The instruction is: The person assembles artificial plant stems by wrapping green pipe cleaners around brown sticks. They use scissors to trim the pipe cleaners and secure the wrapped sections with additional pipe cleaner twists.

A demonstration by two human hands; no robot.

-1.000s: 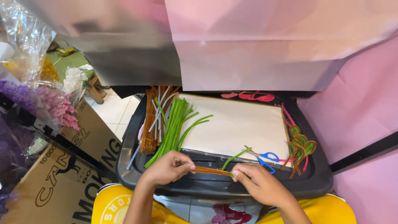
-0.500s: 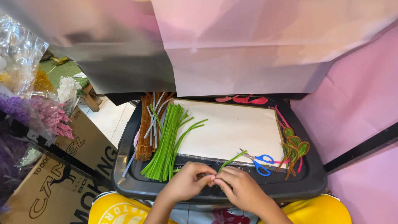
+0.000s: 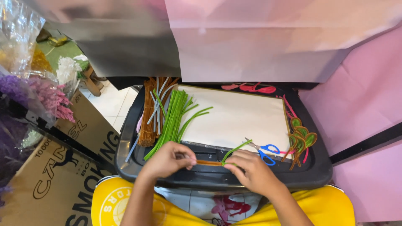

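My left hand [image 3: 169,160] and my right hand [image 3: 251,172] hold the two ends of a brown pipe cleaner [image 3: 208,163] stretched level between them over the front rim of a black tray [image 3: 322,167]. A green pipe cleaner [image 3: 236,148] rises from the fingers of my right hand, slanting up to the right. Both hands are closed around the stems. A bundle of green pipe cleaners [image 3: 173,117] lies just beyond my left hand.
A white sheet [image 3: 238,115] covers the tray's middle. Brown and grey pipe cleaners [image 3: 148,113] lie at its left, blue-handled scissors [image 3: 266,150] and looped green-and-brown shapes [image 3: 301,136] at its right, red shapes [image 3: 249,88] at the back. Cardboard box [image 3: 63,175] and bagged dried flowers [image 3: 37,92] stand left.
My hands came together half a second ago, then moved apart again, with the brown pipe cleaner now stretched between them and the green one at my right fingers.
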